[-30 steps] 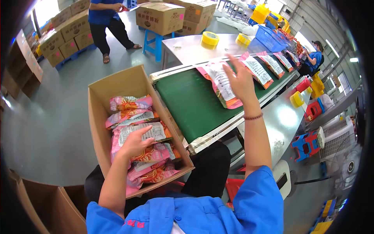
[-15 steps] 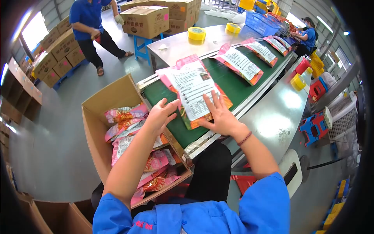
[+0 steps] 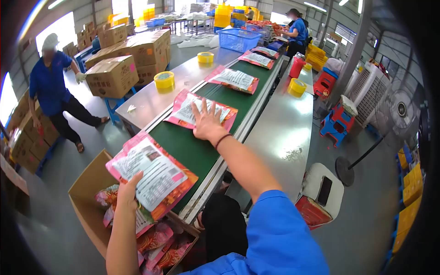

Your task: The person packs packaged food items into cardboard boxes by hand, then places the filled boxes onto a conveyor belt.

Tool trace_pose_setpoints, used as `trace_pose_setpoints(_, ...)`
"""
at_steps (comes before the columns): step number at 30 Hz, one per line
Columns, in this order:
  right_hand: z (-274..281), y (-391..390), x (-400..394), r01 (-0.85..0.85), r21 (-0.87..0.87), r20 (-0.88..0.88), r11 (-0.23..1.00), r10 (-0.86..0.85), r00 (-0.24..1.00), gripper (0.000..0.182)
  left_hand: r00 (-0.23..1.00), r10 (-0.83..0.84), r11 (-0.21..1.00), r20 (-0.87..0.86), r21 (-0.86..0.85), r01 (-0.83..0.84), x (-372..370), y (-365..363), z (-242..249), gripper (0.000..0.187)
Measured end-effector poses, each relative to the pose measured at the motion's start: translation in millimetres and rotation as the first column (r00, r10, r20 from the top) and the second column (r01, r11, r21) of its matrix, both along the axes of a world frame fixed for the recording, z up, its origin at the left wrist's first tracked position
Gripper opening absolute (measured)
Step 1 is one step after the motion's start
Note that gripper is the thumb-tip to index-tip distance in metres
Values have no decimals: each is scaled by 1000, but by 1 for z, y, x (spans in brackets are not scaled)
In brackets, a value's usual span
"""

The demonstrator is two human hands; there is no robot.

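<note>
My left hand (image 3: pixel 128 192) grips the left side of a pink food pouch (image 3: pixel 158 176), thumb on top and the other fingers hidden beneath. This pouch has its white printed label up and lies across the near end of the green conveyor belt (image 3: pixel 201 153), jutting over an open carton (image 3: pixel 87 195). Farther up the belt, my right hand (image 3: pixel 207 121) rests with spread fingers on a second pouch (image 3: pixel 184 109). Several similar pouches (image 3: pixel 158 238) are packed inside the carton, partly covered by my left arm.
More pouches (image 3: pixel 236 79) lie along the belt. Steel tables (image 3: pixel 279 142) flank it, with yellow tape rolls (image 3: pixel 164 80) on them. A blue basket (image 3: pixel 238 40) stands at the far end. One person (image 3: pixel 52 82) stands left by stacked cartons (image 3: pixel 112 75); another (image 3: pixel 298 32) works far back.
My left hand has taken hold of the nearest pouch, which has moved left toward the carton. My right hand has left it and reached to the following pouch. The view has turned up and right.
</note>
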State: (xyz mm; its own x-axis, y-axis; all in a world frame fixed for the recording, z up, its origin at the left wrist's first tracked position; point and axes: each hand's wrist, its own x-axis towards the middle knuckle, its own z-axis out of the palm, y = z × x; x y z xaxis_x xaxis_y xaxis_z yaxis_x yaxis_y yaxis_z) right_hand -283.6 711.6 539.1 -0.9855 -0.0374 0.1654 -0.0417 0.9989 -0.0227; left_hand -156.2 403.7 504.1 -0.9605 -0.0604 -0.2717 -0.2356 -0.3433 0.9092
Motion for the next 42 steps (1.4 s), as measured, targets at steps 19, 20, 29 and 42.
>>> trace_pose_setpoints(19, 48, 79, -64, -497, -616, -191, 611, 497, 847, 67, 794, 302, 760, -527, -369, -534, -23, -80, 68, 54)
trace_pose_setpoints(20, 71, 54, -44, -303, -906, -101, 295, 545, 833, 62, 836, 260, 543, -483, -643, -540, -22, -85, 72, 55)
trace_pose_setpoints(29, 143, -174, 39, -868, -480, -528, 128, 747, 403, 56, 924, -19, -112, 383, -919, 379, 24, -90, -91, 39)
trace_pose_setpoints(42, -100, -248, 49, -632, -323, 459, 704, 701, 546, 41, 972, -44, 316, -229, -927, -204, 55, -69, -43, 28)
